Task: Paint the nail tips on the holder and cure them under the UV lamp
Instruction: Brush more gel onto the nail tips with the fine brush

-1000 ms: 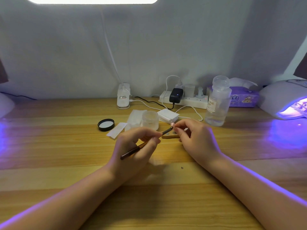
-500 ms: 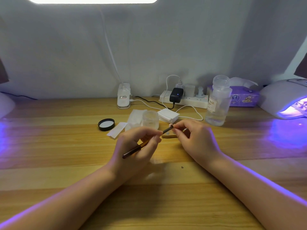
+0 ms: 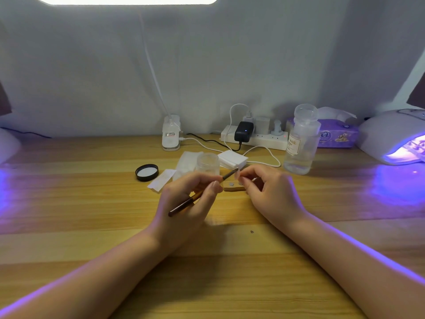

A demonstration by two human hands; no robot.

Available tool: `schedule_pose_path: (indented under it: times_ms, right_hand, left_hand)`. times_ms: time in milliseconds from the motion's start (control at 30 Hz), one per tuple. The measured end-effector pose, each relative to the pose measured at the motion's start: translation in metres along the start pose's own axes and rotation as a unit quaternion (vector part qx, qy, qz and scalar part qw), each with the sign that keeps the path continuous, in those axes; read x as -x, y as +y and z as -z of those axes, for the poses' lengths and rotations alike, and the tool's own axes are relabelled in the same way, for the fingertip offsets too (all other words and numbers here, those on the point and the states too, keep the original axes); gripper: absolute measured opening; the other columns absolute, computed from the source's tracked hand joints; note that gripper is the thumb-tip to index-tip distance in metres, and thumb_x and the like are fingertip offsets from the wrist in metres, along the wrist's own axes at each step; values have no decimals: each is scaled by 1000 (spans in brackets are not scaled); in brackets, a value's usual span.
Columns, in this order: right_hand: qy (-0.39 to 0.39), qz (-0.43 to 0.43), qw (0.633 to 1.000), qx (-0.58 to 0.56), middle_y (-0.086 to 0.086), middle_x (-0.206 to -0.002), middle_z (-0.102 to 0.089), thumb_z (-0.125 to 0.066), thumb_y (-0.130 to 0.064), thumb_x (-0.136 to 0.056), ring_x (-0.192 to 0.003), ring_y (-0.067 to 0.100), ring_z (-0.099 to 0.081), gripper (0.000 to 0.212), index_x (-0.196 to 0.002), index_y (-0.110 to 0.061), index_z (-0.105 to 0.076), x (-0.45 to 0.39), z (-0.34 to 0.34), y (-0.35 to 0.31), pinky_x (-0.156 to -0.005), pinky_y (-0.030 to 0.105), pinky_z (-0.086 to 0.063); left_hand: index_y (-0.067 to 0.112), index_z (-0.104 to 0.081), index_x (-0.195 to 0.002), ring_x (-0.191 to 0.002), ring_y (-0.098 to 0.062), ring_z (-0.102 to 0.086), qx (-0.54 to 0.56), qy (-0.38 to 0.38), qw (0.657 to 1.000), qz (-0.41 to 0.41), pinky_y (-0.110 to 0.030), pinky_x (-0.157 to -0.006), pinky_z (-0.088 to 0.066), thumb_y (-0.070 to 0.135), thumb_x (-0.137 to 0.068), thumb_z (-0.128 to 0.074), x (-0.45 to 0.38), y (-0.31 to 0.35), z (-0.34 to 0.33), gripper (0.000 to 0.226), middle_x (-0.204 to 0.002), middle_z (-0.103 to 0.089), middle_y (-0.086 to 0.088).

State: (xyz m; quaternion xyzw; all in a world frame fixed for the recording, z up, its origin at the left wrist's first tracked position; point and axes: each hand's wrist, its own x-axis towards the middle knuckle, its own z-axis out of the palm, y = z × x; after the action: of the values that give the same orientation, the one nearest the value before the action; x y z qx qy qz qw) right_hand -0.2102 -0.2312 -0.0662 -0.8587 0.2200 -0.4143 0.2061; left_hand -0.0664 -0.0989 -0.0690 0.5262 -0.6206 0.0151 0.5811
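**Brush tip at a pinched nail tip, just above the holder**

The left hand [image 3: 190,199] holds a slim dark brush [image 3: 202,192] pen-fashion, fingers curled round the shaft, bristle end angled up and to the right; the right hand [image 3: 271,192] pinches a small pale nail tip [image 3: 237,174] between thumb and forefinger, and the brush point meets it or comes very near, too fine to separate at this size. Just below the fingertips lies the wooden holder [image 3: 234,186] on the table [image 3: 92,226], showing two small round pads; whether other tips sit on it I cannot tell.

Behind the left hand stands a small clear jar [image 3: 208,162], its black lid [image 3: 147,172] lying apart to the left, with white wipes [image 3: 232,159] beside it; a tall clear bottle [image 3: 301,143] stands to the right; the UV lamp [image 3: 395,137] glows violet at the far right edge, well apart from the work.

This looks like the painting step, with curing not yet reached. The risks, as I judge them: the tip is tiny and held only by a pinch, so brush pressure could twist or flick it loose; wet gel could smear onto the pinching fingers; the open jar sits close to the left knuckles and could be knocked; stray violet light across the table might start setting gel in the open jar or on the brush.
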Motion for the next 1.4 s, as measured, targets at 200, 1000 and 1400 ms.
schedule_pose_path:
  times_ms: [200, 1000, 1400]
  right_hand:
    - [-3, -10, 1000, -12, -28, -76, -55, -67, -7, -87, -71, -5, -55, 11, -93, -15, -71, 0, 0, 1, -66, 7, -39]
    - [-15, -27, 998, -63, -19, -67, -59, -65, -8, -88, -63, -1, -58, 18, -91, -26, -65, 0, -2, 2, -57, 7, -40]
    - [-30, -52, 989, -139, -8, -75, -68, -67, -16, -88, -70, 7, -67, 23, -85, -37, -61, 0, -2, 4, -63, 18, -52]
  left_hand:
    - [16, -72, -91, -76, -15, -70, 37, -16, 998, 41, -24, -70, -53, 24, -85, -57, 0, 5, 3, 18, -80, -71, 8]
    - [12, -69, -95, -76, -16, -71, 117, -8, 991, 64, -22, -68, -53, 23, -92, -54, 1, 4, -2, 19, -81, -74, -2]
    - [12, -67, -96, -76, -12, -69, 68, 36, 995, 68, -20, -69, -52, 26, -92, -52, 0, -1, -1, 21, -82, -73, 0]
